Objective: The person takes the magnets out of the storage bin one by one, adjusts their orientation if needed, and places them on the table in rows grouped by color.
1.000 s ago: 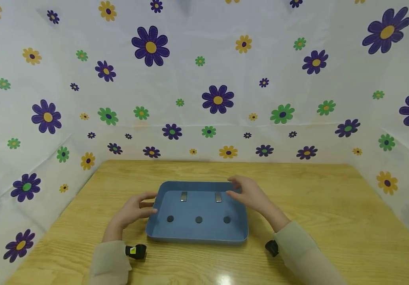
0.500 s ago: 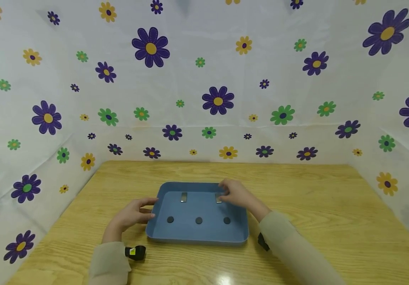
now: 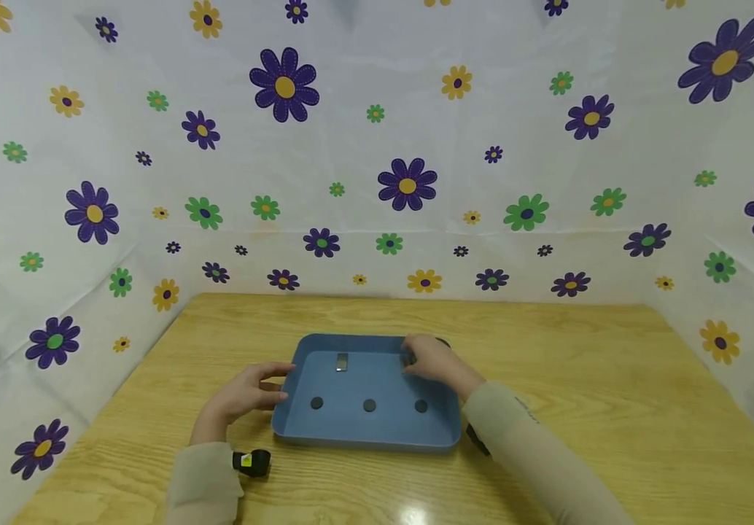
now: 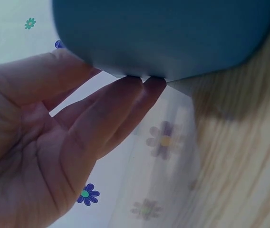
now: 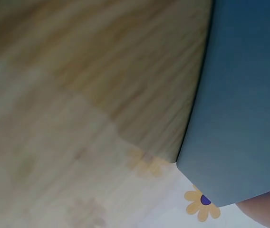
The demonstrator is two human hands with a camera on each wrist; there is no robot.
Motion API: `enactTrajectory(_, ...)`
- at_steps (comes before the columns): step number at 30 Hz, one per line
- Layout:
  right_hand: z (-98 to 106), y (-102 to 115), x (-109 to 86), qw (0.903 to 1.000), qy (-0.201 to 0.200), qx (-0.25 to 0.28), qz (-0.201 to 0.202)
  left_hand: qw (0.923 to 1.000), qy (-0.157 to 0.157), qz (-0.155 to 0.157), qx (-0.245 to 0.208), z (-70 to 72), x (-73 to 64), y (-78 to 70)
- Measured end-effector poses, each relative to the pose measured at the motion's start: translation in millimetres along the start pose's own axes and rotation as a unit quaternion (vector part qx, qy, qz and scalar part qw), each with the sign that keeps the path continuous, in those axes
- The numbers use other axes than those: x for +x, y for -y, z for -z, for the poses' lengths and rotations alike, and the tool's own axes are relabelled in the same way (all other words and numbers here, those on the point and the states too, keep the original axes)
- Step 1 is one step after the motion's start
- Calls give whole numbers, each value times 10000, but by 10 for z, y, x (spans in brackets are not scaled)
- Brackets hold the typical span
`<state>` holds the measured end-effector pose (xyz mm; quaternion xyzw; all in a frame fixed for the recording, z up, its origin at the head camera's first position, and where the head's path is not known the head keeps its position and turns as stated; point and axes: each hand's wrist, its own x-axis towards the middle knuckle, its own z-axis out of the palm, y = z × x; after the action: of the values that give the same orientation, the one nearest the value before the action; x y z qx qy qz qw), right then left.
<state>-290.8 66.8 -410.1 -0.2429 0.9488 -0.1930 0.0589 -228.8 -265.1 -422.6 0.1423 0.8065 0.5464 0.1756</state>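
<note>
A shallow blue tray [image 3: 367, 442] lies on the wooden table. My left hand [image 3: 246, 394] is at its left side. In the left wrist view the fingertips [image 4: 134, 81] touch the tray's outer wall. My right hand [image 3: 437, 362] reaches over the far right of the tray, thumb and fingers around a small flat metal piece [image 3: 408, 359], which they mostly cover. A matching metal piece [image 3: 342, 362] lies at the far left inside. Nearer the front sit three dark round discs in a row: left disc [image 3: 316, 402], middle disc [image 3: 369, 405] and right disc [image 3: 421, 406].
The wooden table [image 3: 580, 394] extends on both sides of the tray. White flower-print cloth [image 3: 351, 146] stands behind it and at both sides. A black wrist camera [image 3: 254, 463] sits by the left sleeve. The tray's wall [image 5: 239, 104] fills the right of the right wrist view.
My right hand has moved left and in over the tray to the right metal piece, and its fingers have closed in around it. The left hand and the tray stay nearly still.
</note>
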Motion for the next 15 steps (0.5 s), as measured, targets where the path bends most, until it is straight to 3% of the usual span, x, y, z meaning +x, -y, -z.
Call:
enactTrajectory(9, -39, 16, 12, 9968, 237, -756, 48, 9999, -49, 62, 68, -15, -3, -21)
enactTrajectory(15, -41, 48, 8, 9957, 320, -873, -47, 9999, -49, 101, 94, -24, -10, -27)
